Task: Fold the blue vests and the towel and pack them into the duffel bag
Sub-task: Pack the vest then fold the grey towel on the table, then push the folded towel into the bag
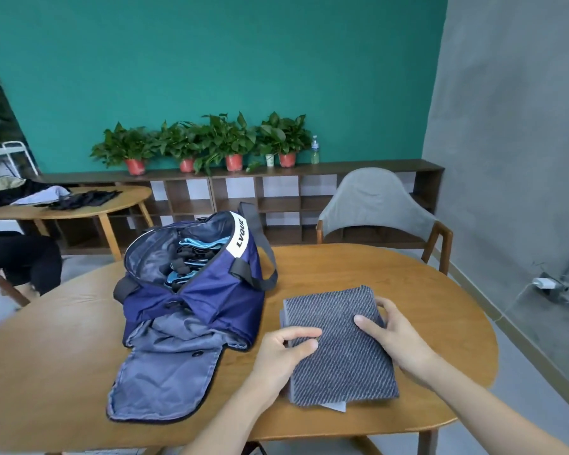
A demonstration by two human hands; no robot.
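The folded grey towel [339, 343] lay on the wooden table [424, 290], just right of the open navy duffel bag [194, 290], where blue vests [186, 257] already sat. The left hand [284, 351] pinched the towel's left edge; the right hand [393, 336] curled over its right side, gripping it. The bag's flap [158, 379] sprawled toward the person. A grey chair [375, 205] stood behind.
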